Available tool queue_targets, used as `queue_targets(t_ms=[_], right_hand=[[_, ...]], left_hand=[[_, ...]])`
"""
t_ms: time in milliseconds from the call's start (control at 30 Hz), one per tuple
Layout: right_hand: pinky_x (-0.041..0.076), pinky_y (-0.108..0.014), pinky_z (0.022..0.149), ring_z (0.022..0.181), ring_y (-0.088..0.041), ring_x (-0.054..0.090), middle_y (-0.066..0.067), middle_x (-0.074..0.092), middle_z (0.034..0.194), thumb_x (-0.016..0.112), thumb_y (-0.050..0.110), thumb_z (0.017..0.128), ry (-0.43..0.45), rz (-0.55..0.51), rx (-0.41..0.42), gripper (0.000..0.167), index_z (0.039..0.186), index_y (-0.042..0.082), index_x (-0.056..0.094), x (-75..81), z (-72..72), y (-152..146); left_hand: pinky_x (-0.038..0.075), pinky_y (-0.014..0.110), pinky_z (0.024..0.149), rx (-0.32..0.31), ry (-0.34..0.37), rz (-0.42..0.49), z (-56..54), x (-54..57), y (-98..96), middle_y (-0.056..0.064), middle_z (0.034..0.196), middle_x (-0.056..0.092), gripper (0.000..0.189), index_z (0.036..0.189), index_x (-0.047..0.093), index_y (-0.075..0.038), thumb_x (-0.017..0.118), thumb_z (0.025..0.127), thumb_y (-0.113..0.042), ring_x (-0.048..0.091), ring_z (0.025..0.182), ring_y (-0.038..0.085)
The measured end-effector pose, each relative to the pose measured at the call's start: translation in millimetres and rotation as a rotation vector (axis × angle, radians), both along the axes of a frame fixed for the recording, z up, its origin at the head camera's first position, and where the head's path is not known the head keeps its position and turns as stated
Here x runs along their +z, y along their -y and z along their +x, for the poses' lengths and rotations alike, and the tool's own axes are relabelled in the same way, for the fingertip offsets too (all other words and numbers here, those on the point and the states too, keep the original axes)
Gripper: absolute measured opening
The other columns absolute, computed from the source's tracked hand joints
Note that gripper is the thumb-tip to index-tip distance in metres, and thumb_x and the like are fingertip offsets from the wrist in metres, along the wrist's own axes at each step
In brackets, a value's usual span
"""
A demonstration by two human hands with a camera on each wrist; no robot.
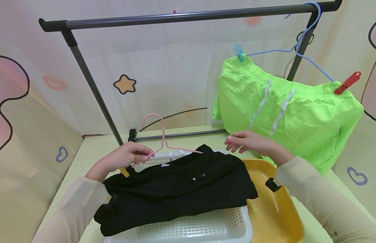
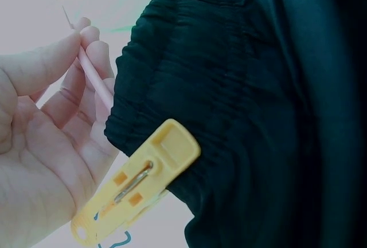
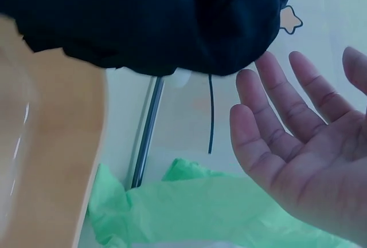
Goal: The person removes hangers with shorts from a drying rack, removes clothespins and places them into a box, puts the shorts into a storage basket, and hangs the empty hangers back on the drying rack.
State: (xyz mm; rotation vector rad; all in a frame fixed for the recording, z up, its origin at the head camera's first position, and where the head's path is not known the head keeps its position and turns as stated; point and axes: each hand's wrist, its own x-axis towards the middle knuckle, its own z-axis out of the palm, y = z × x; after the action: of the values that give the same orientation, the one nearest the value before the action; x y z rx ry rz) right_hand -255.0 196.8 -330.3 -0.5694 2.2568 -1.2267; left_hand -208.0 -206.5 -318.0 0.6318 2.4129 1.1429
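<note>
The left hand pinches one arm of a thin pink hanger between thumb and fingers. The right hand is spread, its fingers lightly bent, and holds nothing. Between the hands, a black cloth garment with a gathered elastic waistband lies across a white perforated plastic basket. Just beside the left hand, a yellow plastic clothespin with a metal spring sits at the waistband's near corner.

The step in hand looks like fastening the garment to the hanger: the left-hand end appears clipped, while no clip shows at the corner nearest the right hand. The next move probably calls for the right hand to bring that corner to the hanger's free arm and pin it, with the left hand steadying the hanger. Beyond the right hand, bright green shorts on a blue hanger offer a likely pattern, with a teal clothespin and a red clothespin at their two waist corners.
</note>
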Motion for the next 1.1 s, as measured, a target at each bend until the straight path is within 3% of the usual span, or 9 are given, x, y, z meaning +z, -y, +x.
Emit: queue_targets(t_ms=[267,600,900,1100], right_hand=[[0.045,-0.033,0.079,0.094,-0.026,0.054,-0.010,0.058,0.104,0.052,0.028,0.088,0.009,-0.024,0.061,0.035,0.114,0.004,0.052,0.5,-0.1,21],[0.044,-0.031,0.078,0.091,-0.020,0.051,-0.012,0.053,0.116,0.056,0.025,0.086,0.007,-0.006,0.125,0.037,0.116,0.004,0.051,1.7,-0.2,39],[0.041,-0.029,0.071,0.083,-0.017,0.051,-0.003,0.058,0.093,0.059,0.021,0.084,0.037,0.019,0.141,0.038,0.117,0.004,0.049,-1.9,-3.0,47],[0.044,-0.027,0.075,0.082,-0.015,0.051,-0.004,0.053,0.091,0.060,0.006,0.078,0.082,-0.010,0.187,0.047,0.121,-0.004,0.043,-4.1,-3.4,50]], left_hand=[[0.041,0.026,0.051,0.008,0.012,0.001,-1.1,-0.2,-0.3,0.007,0.080,0.057,0.019,0.102,0.060,-0.001,0.055,0.085,-0.008,0.046,0.064,0.017],[0.040,0.026,0.052,0.014,0.012,-0.003,-1.9,-0.7,-0.9,0.005,0.079,0.056,0.019,0.103,0.060,-0.001,0.055,0.086,-0.009,0.046,0.064,0.019],[0.039,0.025,0.051,0.014,0.001,0.005,-2.5,-1.0,-1.1,0.006,0.080,0.056,0.020,0.104,0.059,0.000,0.055,0.086,-0.009,0.046,0.063,0.019],[0.039,0.025,0.051,0.026,0.001,0.009,-2.7,-1.6,-1.6,0.006,0.080,0.056,0.021,0.104,0.059,0.000,0.055,0.086,-0.009,0.046,0.063,0.021]])
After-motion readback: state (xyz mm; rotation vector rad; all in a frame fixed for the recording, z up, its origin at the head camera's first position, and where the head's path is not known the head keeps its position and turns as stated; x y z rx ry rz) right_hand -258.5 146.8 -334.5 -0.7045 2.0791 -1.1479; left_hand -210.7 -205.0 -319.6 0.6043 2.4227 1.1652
